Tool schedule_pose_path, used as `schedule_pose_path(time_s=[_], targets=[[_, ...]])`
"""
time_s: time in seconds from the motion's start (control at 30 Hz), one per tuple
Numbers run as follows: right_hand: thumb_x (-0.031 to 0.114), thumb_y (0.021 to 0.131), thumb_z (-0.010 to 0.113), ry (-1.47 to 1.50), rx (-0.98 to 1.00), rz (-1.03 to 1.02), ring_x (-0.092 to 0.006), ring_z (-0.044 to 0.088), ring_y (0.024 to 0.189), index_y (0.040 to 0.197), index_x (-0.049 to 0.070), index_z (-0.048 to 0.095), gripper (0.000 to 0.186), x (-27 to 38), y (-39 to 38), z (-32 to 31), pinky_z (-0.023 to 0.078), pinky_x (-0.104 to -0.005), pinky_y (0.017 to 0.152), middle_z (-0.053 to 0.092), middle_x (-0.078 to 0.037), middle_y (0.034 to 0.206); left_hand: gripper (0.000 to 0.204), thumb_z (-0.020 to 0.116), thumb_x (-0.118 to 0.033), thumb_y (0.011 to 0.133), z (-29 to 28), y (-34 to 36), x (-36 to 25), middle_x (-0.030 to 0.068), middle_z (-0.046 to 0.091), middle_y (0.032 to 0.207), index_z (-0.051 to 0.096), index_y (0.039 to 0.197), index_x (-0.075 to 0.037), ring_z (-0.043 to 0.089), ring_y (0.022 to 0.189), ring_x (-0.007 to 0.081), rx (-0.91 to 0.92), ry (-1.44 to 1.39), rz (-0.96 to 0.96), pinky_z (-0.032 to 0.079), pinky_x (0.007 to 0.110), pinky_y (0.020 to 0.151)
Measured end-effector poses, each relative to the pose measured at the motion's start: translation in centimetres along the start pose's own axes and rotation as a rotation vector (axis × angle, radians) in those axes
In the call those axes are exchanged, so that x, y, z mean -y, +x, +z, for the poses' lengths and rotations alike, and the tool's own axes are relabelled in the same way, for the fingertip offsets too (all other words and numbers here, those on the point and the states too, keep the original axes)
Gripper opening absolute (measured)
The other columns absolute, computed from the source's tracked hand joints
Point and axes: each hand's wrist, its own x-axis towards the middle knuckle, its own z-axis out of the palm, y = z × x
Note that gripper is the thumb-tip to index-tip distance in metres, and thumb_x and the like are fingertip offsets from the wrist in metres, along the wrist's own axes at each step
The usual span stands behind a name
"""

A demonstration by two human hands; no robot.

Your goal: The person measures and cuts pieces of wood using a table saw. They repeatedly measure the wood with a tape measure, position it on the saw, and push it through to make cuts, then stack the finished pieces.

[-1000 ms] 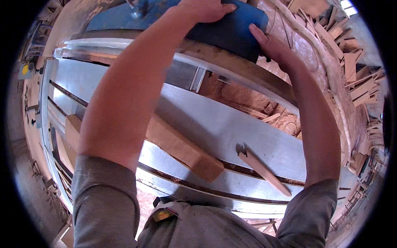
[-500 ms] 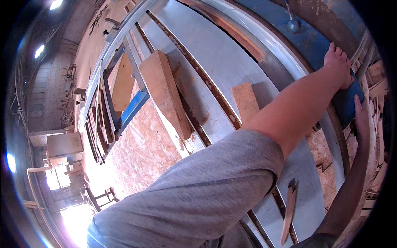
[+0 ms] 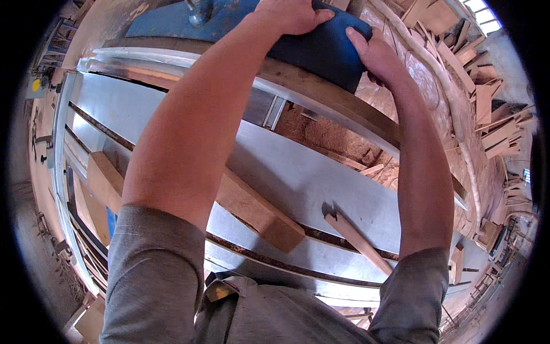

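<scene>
Across the top of the view lies a long blue metal cover [image 3: 235, 17], dark toward its right end. My left hand [image 3: 291, 15] grips its upper side with the thumb at the near edge; the other fingers are partly cut off by the frame. At the right end, my right hand [image 3: 381, 54] holds the cover, thumb on top and fingers curled underneath. Below my arms is a grey metal machine table [image 3: 321, 183] with long dark slots. A wooden block [image 3: 258, 212] lies on it under my left forearm, beside a thin wooden strip [image 3: 358, 241].
Another wooden block [image 3: 106, 178] rests at the left of the table. Sawdust [image 3: 326, 135] fills an opening beneath the cover's near edge. A pale hose [image 3: 441, 69] runs past my right arm. Wood offcuts [image 3: 487, 103] are heaped at the far right.
The view has swung to the right, so the cover now crosses the top and both forearms show fully. Both hands stay on the cover.
</scene>
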Motion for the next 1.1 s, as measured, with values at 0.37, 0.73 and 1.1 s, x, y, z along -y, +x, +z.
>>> schedule_pose_path(time_s=[0.37,0.73,1.1], targets=[[0.069,0.084,0.055,0.059,-0.007,-0.055,-0.0272,0.063,0.053,0.13,-0.01,0.04,0.093,0.49,-0.58,-0.8,0.048,-0.0385,0.043,0.063,-0.022,0.072,0.063,0.046,-0.058,0.095,0.49,1.04,-0.32,0.0209,0.059,0.125,0.06,0.12,-0.002,0.051,0.123,0.0357,-0.026,0.019,-0.004,0.035,0.049,0.106],[0.071,0.085,0.053,0.042,-0.003,-0.056,-0.0268,0.062,0.052,0.132,-0.009,0.04,0.094,0.43,-0.59,-0.77,0.048,-0.0387,0.044,0.063,-0.022,0.073,0.063,0.046,-0.058,0.094,-0.02,0.99,-0.54,0.022,0.06,0.124,0.061,0.117,-0.001,0.052,0.122,0.036,-0.004,0.016,-0.016,0.036,0.049,0.105],[0.071,0.085,0.052,0.056,-0.019,-0.053,-0.0228,0.058,0.05,0.134,-0.006,0.037,0.093,0.0,-0.41,-0.36,0.044,-0.0357,0.041,0.06,-0.018,0.07,0.062,0.047,-0.058,0.093,0.63,0.92,-0.34,0.0223,0.061,0.123,0.061,0.116,-0.002,0.053,0.121,0.0361,-0.067,0.008,0.001,0.036,0.049,0.105]])
